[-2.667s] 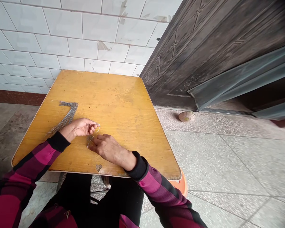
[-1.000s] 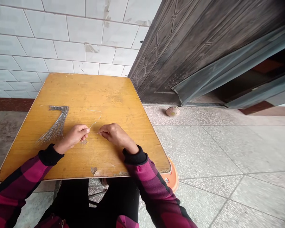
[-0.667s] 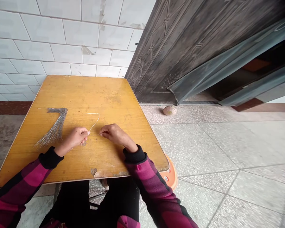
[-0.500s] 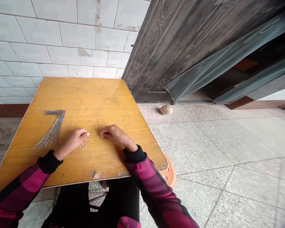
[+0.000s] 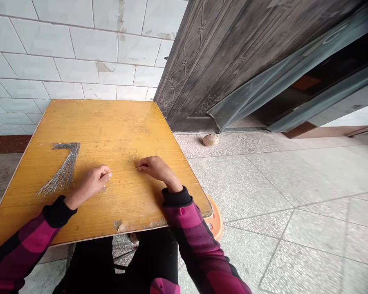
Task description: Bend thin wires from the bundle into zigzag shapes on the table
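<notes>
My right hand is closed in a pinch above the table, holding a thin bent wire by one end. Its bent length reaches out to the left of the fingertips. Lower and to the left, my left hand has thumb and forefinger drawn together; whether anything thin sits between them is too small to see. Beyond that hand, at the table's left side, lies a bundle of thin silvery wires, bent over at its top and fanned out at the lower end.
The yellow wooden table has chipped patches at its front edge. Behind it rises a white tiled wall. An orange stool shows under the right corner. A pale round object lies by the dark carved door.
The bent wire has passed from my left hand to my right hand. My right hand has shifted slightly right, widening the gap between both hands. The view has turned a little right.
</notes>
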The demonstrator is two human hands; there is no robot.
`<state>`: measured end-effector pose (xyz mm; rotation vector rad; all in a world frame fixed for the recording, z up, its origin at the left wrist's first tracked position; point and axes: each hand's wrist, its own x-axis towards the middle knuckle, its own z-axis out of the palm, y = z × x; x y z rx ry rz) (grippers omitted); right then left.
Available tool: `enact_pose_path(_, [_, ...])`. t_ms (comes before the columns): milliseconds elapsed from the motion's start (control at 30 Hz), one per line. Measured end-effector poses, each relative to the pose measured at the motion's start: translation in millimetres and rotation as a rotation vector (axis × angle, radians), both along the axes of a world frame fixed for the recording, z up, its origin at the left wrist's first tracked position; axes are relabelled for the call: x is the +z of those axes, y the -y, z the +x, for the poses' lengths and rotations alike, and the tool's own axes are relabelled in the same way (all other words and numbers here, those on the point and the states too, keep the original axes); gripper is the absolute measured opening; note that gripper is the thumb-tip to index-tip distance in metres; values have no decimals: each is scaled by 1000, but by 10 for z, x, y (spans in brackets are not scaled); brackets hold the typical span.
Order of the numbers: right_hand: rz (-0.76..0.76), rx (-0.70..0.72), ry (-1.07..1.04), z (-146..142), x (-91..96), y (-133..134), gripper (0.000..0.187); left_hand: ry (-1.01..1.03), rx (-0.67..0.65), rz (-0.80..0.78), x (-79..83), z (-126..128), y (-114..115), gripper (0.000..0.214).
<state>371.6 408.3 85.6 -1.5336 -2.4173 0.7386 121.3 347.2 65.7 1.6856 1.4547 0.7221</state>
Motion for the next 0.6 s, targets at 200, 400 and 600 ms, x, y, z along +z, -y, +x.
enact_pose_path(200, [102,-236,115,106,13,-33,24,-32,3,59,21,-14,-11,10])
enact_pose_path(400, [256,-277,-12,85,-1,25,19,-207,100,192,169,-282,-133,18])
enact_pose_path(600, [335,-181,-157,3,-51,81,19,-550,497,238,359,-1017,-377,20])
